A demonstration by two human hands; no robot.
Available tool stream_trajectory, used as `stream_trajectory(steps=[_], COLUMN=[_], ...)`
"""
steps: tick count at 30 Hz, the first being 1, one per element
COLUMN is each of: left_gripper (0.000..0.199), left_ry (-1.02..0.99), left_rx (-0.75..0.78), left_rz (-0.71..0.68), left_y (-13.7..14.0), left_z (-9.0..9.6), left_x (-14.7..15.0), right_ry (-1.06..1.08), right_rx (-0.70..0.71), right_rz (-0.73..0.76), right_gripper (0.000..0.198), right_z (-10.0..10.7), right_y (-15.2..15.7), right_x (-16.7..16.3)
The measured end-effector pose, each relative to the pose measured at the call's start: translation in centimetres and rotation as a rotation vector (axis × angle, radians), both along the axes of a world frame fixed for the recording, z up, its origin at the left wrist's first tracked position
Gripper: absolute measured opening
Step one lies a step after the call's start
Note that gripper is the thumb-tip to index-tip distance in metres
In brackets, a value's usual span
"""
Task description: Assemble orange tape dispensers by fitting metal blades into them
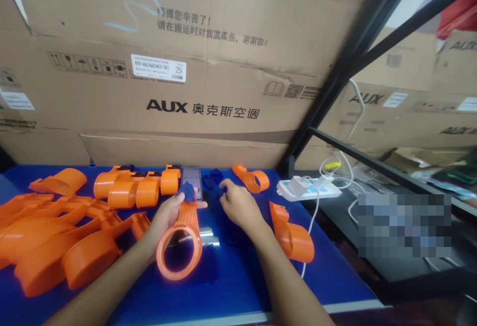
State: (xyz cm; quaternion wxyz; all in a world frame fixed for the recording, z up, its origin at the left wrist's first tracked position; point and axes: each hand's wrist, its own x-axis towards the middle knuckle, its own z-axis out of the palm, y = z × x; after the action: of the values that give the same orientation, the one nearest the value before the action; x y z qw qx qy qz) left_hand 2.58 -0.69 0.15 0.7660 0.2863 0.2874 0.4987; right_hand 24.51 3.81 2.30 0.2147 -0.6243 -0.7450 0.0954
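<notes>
My left hand [169,216] is closed around the narrow end of an orange tape dispenser [197,246], its round ring hanging toward me. A dark blue plastic piece [187,191] sits at the dispenser's top, by my left thumb. My right hand [240,204] reaches over the table with curled fingers, right beside a small group of dark blue plastic parts [213,177]. Whatever lies between those fingertips is hidden. Shiny silvery pieces [210,241] lie behind the held dispenser. Just beyond my left hand is a phone [192,177] with its screen lit.
Orange dispensers are heaped at left [40,236]; several with dark tops stand in a group [136,189]. Single dispensers lie at right [296,241] and at the back [257,181]. A white power strip [309,189] with cables borders the blue table [238,296]. A large carton [204,67] stands behind.
</notes>
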Motion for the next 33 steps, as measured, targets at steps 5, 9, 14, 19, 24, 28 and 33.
stream_trajectory(steps=[5, 9, 14, 19, 24, 28, 33], left_gripper=[0.048, 0.047, 0.050, 0.054, 0.055, 0.057, 0.062], left_ry=[-0.039, -0.067, -0.075, -0.148, -0.155, -0.094, 0.023], left_rx=[0.072, 0.113, 0.124, 0.118, 0.150, 0.166, 0.167], left_rz=[0.096, 0.047, 0.038, 0.037, -0.007, 0.025, 0.194], left_y=[0.4, 0.3, 0.0, 0.1, -0.5, -0.8, -0.1], left_z=[-0.1, -0.5, -0.6, -0.1, 0.1, 0.1, -0.2], left_x=[0.3, 0.7, 0.7, 0.2, 0.0, 0.1, -0.1], right_ry=[0.788, 1.120, 1.181, 1.052, 0.902, 0.881, 0.937], right_rx=[0.070, -0.104, -0.142, -0.006, -0.094, -0.162, -0.052], right_rz=[0.246, 0.342, 0.309, 0.284, 0.380, 0.386, 0.374], right_gripper=[0.016, 0.019, 0.018, 0.021, 0.034, 0.037, 0.034], right_z=[0.9, 1.0, 0.6, 0.5, 0.1, -0.2, 0.3], right_y=[-0.3, -1.5, -1.6, -0.8, -1.0, -1.3, -1.4], right_x=[-0.8, -2.5, -3.2, -2.9, -3.2, -3.2, -3.0])
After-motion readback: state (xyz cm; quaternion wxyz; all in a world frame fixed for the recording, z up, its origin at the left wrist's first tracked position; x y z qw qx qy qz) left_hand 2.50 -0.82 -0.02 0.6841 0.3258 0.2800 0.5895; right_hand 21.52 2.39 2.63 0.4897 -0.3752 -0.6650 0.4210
